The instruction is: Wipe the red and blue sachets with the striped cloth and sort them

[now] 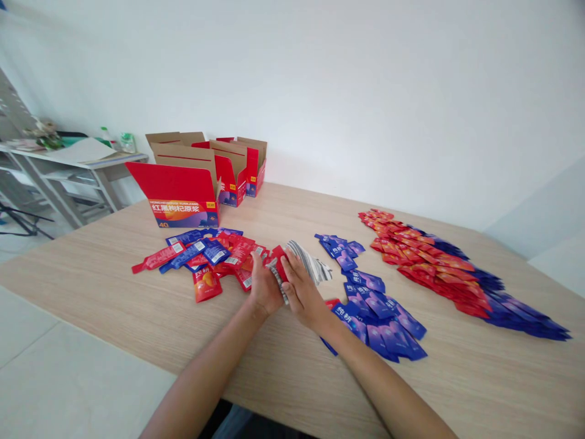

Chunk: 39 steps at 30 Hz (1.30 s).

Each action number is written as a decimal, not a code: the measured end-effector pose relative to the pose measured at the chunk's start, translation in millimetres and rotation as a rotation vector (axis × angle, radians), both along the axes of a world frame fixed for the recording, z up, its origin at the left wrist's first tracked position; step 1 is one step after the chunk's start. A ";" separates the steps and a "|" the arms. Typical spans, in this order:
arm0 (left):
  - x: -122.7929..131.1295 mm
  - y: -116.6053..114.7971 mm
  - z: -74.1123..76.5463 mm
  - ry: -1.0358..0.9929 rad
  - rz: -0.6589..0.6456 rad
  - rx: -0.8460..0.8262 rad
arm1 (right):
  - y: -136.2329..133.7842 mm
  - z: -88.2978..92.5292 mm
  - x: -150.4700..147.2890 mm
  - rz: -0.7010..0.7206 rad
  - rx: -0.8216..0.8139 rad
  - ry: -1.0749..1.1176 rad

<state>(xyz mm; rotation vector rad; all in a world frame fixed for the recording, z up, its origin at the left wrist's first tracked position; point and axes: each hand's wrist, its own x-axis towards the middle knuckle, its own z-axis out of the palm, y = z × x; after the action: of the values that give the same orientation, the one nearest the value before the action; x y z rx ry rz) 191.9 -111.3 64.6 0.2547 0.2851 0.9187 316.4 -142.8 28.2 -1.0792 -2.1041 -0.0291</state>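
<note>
In the centre of the frame, a person's left hand (266, 289) and right hand (305, 294) clamp a red and black-and-white-striped bundle (311, 263) between them, over a wood-grain table (114, 305). The right fingers press nearly straight against it; the left ones are partly hidden, so their spacing cannot be told. Left of the hands lies a jumbled heap of red and blue pouches (208, 253); right of centre, overlapping blue pouches (381, 329). At far right, long overlapping rows of pouches (434, 268). Upper left, open red cartons (183, 210) stand near a white wall (342, 110).
</note>
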 end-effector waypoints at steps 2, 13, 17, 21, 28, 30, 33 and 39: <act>3.8 -4.0 -1.6 -0.007 -0.057 0.032 | 1.4 3.0 0.5 -0.061 -0.016 0.032; 13.2 -15.3 -4.3 -0.080 -0.283 0.047 | 10.4 28.4 30.2 -0.410 -0.017 0.036; 6.1 -4.9 -1.2 -0.096 -0.178 0.011 | 7.9 23.5 17.9 -0.398 0.042 -0.070; -5.8 8.0 1.2 -0.102 -0.100 -0.015 | 3.4 23.7 6.8 -0.331 0.041 -0.173; -12.4 14.0 -1.2 -0.039 -0.020 -0.023 | 3.4 25.1 11.1 -0.255 0.005 -0.338; -11.4 13.6 -3.2 -0.029 -0.009 -0.008 | 5.3 22.3 13.8 -0.223 0.017 -0.359; -9.9 12.6 -4.9 -0.042 -0.040 0.003 | 8.3 17.8 18.3 -0.128 0.029 -0.356; -18.1 18.7 -4.1 -0.032 -0.067 0.025 | 6.8 20.1 21.1 0.035 -0.023 -0.358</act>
<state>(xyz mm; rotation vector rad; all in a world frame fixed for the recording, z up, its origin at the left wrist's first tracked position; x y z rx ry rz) 173.8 -92.5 60.5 0.2709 0.2341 0.8601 337.5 -136.0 48.3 -1.1152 -2.4465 -0.1941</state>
